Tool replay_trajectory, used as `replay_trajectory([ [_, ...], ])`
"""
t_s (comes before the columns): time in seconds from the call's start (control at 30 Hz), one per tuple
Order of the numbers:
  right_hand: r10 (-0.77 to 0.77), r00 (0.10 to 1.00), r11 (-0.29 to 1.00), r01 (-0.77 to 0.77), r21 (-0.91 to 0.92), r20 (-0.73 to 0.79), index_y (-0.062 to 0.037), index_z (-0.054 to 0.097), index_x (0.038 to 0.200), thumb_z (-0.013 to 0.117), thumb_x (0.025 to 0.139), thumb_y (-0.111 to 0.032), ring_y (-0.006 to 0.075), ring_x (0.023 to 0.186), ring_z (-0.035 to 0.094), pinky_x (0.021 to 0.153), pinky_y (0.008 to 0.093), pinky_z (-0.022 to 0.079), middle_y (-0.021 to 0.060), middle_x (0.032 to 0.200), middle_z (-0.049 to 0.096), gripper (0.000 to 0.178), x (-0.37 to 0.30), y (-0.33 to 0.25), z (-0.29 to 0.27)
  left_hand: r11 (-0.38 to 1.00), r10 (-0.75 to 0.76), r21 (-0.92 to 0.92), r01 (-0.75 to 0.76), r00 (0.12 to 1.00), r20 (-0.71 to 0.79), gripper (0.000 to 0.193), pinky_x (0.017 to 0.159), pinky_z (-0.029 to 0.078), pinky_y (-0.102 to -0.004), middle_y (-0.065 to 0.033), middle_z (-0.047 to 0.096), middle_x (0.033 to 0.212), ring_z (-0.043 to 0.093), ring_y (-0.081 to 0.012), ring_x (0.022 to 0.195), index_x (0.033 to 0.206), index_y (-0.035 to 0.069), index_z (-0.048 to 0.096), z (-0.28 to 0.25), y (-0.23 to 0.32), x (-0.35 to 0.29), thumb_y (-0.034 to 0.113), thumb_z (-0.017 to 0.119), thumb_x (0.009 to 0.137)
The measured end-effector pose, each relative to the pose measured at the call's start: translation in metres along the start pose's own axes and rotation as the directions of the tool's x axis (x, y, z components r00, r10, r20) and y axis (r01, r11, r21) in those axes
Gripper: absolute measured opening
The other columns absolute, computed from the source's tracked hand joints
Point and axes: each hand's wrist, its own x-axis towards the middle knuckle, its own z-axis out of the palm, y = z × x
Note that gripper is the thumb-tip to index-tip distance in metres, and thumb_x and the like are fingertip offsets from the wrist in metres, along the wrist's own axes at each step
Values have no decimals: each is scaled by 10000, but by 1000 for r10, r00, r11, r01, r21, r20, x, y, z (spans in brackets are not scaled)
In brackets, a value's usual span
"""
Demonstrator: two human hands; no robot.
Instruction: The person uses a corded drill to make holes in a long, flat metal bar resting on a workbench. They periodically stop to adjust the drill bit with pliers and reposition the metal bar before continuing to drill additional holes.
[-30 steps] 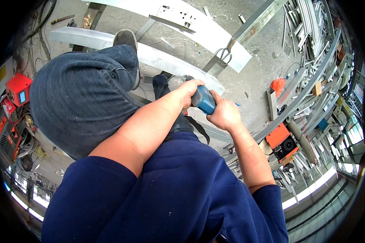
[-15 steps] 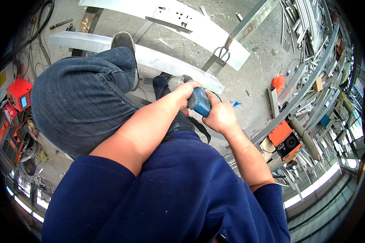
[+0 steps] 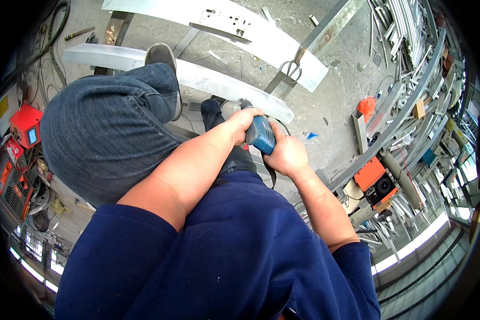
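Observation:
Both my hands are closed around a blue angle grinder [image 3: 261, 134] with a dark grey head. My left hand [image 3: 241, 124] wraps the head end, thumb along its top. My right hand [image 3: 287, 154] grips the rear of the body. Just beyond the grinder's head lies the near end of a long silver metal bar [image 3: 224, 84], which runs off to the left past my shoe [image 3: 161, 54]. The grinder's disc is mostly hidden by my left hand, so I cannot tell whether it touches the bar.
Farther off, a wide pale metal plate [image 3: 296, 50] with a cut-out end rests across steel supports [image 3: 333, 29]. Two metal loops [image 3: 290, 69] hang by its edge. Metal offcuts [image 3: 397, 32] pile up at right, near an orange machine [image 3: 375, 181]. A red machine [image 3: 26, 125] stands left.
The grinder and my right hand have shifted very slightly left. The dark strap below the grinder has swung a little. My grip is the same.

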Motion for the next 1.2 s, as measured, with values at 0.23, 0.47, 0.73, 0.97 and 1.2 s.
replay_trajectory([
  [0.23,-15,1000,1000,15,-9,2,-144,495,1460,742,678,-239,405,915,708,845,483,574,223,971,729,824,7,6,-15,997,26,-77,-24,999,21,372,860,584,-453,-145,693,1069,708,-288,920,1161,33,598,4,3,8,341,619,955],
  [0.47,-17,1000,1000,17,-14,6,-131,494,1457,741,674,-235,400,931,709,854,476,573,223,983,728,828,4,0,-25,996,-9,-83,13,999,48,369,888,559,-447,-153,680,1103,688,-284,948,1151,55,603,3,5,12,351,652,935],
  [0.73,-16,999,1000,16,10,-45,-110,468,1468,746,685,-241,408,876,715,820,484,577,229,921,727,841,-2,2,2,1000,-1,-30,1,1000,7,330,839,582,-456,-121,691,1021,699,-279,897,1111,58,610,-1,1,3,339,650,942],
  [0.97,2,999,1000,-2,20,-38,-99,428,1487,738,702,-251,409,854,715,793,492,578,226,896,725,857,-5,0,12,999,34,-16,-34,999,-27,355,803,598,-448,-140,688,1004,701,-277,869,1110,42,618,-6,-6,8,325,698,911],
  [1.2,6,999,999,-5,46,-33,-96,426,1486,731,706,-248,404,853,717,794,488,580,227,897,725,851,-7,-1,11,1000,7,-19,-8,1000,-30,360,804,594,-442,-143,685,1004,698,-280,864,1119,38,614,-2,-3,3,321,698,912],
])
